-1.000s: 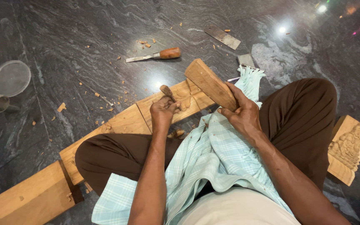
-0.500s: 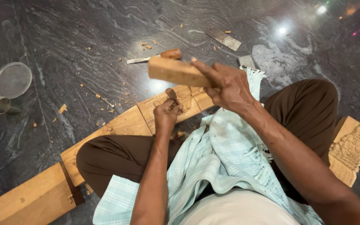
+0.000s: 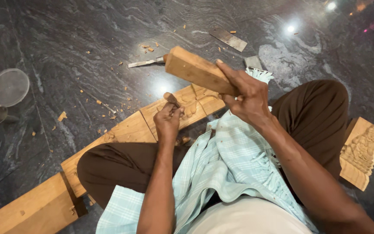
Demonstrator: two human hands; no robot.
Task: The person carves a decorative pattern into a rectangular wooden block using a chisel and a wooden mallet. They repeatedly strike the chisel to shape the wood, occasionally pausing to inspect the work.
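Two tools are gripped: a wooden mallet [image 3: 198, 70] is clasped and raised in the right hand [image 3: 246, 96], while a chisel [image 3: 171, 99] is clenched in the left hand [image 3: 168, 121]. The chisel is set against a carved plank [image 3: 126, 130] laid across the legs on the dark floor [image 3: 66, 39].

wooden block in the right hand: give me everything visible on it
The wooden block is a plain, light-brown rectangular piece of solid wood with squared edges and a visible end face at its upper left. It is raised in the air and tilted, the free end pointing up-left above the long plank. The right hand wraps its lower right end; nothing else touches it. A chisel on the floor lies partly behind it.
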